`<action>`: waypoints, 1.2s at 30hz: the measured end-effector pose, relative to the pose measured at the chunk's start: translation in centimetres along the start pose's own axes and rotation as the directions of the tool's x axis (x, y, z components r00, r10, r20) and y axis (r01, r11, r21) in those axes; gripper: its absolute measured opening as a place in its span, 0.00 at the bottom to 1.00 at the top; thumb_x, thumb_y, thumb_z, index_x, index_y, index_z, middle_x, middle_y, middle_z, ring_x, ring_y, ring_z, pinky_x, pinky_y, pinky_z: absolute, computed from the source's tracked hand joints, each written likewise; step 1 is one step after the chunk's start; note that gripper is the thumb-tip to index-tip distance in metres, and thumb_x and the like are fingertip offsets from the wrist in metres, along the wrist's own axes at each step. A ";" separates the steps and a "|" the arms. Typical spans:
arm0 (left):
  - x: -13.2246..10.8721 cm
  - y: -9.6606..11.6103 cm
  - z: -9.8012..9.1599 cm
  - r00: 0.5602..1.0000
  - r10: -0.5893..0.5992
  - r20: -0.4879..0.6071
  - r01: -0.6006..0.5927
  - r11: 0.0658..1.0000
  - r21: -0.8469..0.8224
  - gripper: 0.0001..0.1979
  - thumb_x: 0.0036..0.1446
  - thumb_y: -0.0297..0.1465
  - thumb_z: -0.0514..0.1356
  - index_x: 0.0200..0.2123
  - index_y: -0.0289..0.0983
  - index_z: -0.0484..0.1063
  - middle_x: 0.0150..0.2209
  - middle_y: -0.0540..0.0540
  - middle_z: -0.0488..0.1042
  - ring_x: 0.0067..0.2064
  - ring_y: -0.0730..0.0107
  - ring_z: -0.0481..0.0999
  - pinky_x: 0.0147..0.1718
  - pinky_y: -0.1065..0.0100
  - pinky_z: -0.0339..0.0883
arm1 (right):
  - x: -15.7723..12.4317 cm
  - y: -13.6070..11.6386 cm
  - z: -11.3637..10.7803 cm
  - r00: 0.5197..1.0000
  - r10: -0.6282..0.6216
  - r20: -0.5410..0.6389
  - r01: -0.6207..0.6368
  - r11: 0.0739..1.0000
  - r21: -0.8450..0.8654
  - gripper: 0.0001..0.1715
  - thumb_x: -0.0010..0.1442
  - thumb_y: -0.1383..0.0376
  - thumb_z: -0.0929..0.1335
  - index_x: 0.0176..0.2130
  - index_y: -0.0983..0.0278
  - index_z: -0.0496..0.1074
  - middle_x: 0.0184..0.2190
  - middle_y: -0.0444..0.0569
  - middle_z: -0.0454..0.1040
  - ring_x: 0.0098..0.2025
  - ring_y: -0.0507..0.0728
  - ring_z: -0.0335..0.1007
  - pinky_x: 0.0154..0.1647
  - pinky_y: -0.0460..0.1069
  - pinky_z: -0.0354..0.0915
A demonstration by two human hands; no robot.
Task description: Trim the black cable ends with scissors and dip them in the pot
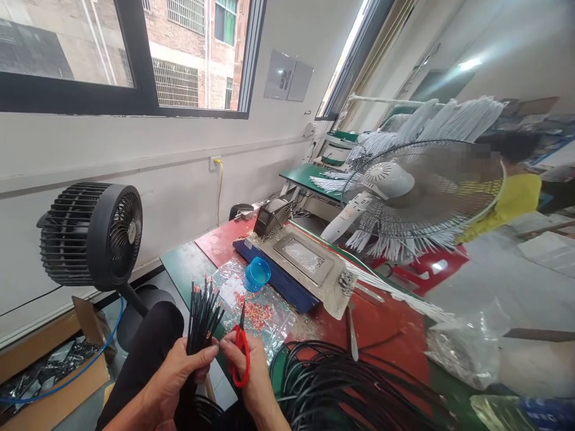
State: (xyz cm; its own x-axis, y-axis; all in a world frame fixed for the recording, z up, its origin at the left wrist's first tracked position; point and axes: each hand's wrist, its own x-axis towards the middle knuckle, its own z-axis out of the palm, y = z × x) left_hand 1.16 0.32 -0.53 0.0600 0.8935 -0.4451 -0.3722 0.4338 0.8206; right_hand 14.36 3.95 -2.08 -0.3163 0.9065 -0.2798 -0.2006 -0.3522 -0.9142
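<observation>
We note the left hand [188, 362] with fingers closed round a bundle of thin black cables [202, 317], reddish ends up, just beside the near edge of the table [393, 341]. We see the right hand [256, 362] gripping red-handled scissors [241, 338], blades pointing up, its fingertips close to the left thumb. Beyond, we log a blue cup [257, 274] and reddish scraps [257, 315] on clear plastic [282, 326], longer black cables [335, 383] heaped to the right.
</observation>
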 end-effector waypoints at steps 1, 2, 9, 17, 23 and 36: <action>0.0 0.0 0.1 1.000 0.002 -0.002 -0.002 1.000 0.014 0.14 0.45 0.38 0.66 0.28 0.32 0.71 0.17 0.55 0.53 0.20 0.77 0.46 0.19 0.70 0.41 | 0.1 0.1 -0.1 1.000 -0.003 -0.011 0.003 1.000 -0.006 0.23 0.46 0.48 0.69 0.23 0.65 0.64 0.14 0.36 0.53 0.16 0.46 0.45 0.17 0.43 0.45; 0.1 0.1 0.2 1.000 -0.001 -0.009 0.001 1.000 0.029 0.14 0.45 0.38 0.66 0.28 0.32 0.70 0.17 0.56 0.52 0.20 0.77 0.45 0.19 0.70 0.41 | 0.2 0.1 -0.3 1.000 -0.018 -0.019 0.017 0.999 -0.036 0.23 0.48 0.48 0.68 0.23 0.65 0.63 0.14 0.36 0.53 0.16 0.46 0.46 0.18 0.43 0.45; 0.2 1.0 -0.3 0.986 0.052 -0.157 -0.051 0.999 0.011 0.14 0.46 0.38 0.64 0.22 0.34 0.67 0.17 0.55 0.51 0.21 0.75 0.45 0.19 0.71 0.42 | 0.2 -2.0 -2.3 0.963 -0.184 0.195 0.266 0.741 -0.617 0.14 0.51 0.55 0.68 0.31 0.64 0.69 0.25 0.42 0.64 0.28 0.51 0.57 0.28 0.44 0.51; 0.7 1.1 -0.9 0.974 0.065 -0.219 -0.066 0.998 0.005 0.13 0.45 0.38 0.65 0.24 0.33 0.70 0.17 0.56 0.51 0.20 0.76 0.46 0.18 0.72 0.43 | -0.4 -2.9 -1.4 0.979 0.029 0.202 0.155 0.535 -0.831 0.17 0.51 0.56 0.67 0.20 0.65 0.65 0.19 0.39 0.60 0.24 0.48 0.52 0.23 0.44 0.42; 0.8 1.1 -0.7 0.970 0.096 -0.222 -0.069 0.990 0.127 0.15 0.45 0.39 0.64 0.29 0.31 0.73 0.16 0.56 0.52 0.20 0.76 0.48 0.18 0.71 0.43 | -0.1 -2.1 -2.1 0.973 -0.015 0.228 0.197 0.565 -0.802 0.25 0.52 0.53 0.66 0.16 0.66 0.55 0.16 0.38 0.52 0.21 0.47 0.47 0.22 0.45 0.39; 0.8 1.2 -0.7 0.993 0.073 -0.088 -0.062 0.991 0.120 0.19 0.46 0.41 0.64 0.34 0.30 0.73 0.18 0.54 0.56 0.22 0.73 0.51 0.21 0.69 0.46 | 0.6 -0.2 -2.4 0.991 -0.011 0.133 0.073 0.880 -0.470 0.31 0.50 0.44 0.64 0.16 0.64 0.53 0.13 0.38 0.48 0.16 0.45 0.42 0.16 0.43 0.38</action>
State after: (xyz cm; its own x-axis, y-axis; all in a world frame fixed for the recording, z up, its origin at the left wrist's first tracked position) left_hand 0.10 1.46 -0.20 -0.0493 0.9090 -0.4138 -0.2609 0.3882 0.8839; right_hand 16.42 5.11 -2.79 -0.4344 0.8714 -0.2281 0.2358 -0.1343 -0.9625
